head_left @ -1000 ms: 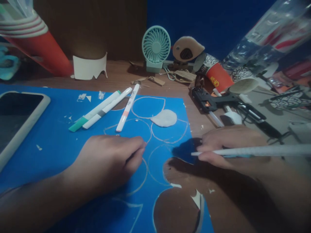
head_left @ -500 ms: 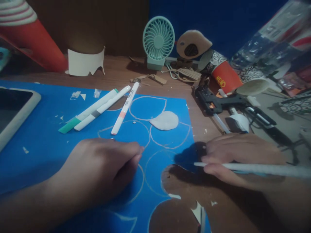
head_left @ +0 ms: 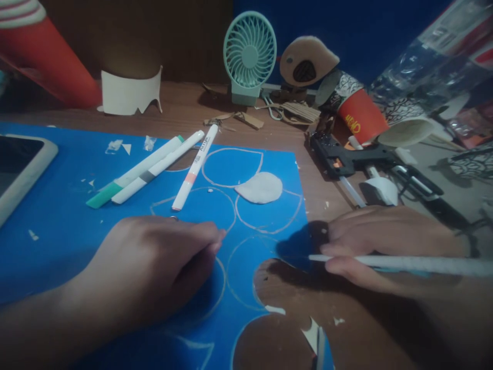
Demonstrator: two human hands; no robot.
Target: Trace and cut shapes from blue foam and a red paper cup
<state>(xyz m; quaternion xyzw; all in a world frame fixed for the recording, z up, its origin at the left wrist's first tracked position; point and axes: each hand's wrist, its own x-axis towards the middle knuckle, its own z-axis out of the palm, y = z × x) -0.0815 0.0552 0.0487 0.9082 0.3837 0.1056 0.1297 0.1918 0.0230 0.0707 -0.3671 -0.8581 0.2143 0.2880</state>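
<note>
My left hand rests closed on a blue sheet, its thumb and fingers pressed together; whatever they may hold is hidden. My right hand lies at the sheet's right edge, closed around a slim white pen-like tool whose tapered tip points left. Rounded teardrop outlines are drawn on the sheet, and curved pieces are cut from its right edge. A white teardrop cutout lies over two outlines. Beyond my left hand is a white marker with an orange band.
A green-capped marker and a grey-banded marker lie left of centre, near a phone or tablet. Behind stand a mint fan and a bird cutout. A black glue gun and a red cup are at right.
The view has shifted slightly, so the fan and markers sit a little higher and further left. Both hands keep nearly the same pose, and the white tool stays in my right hand.
</note>
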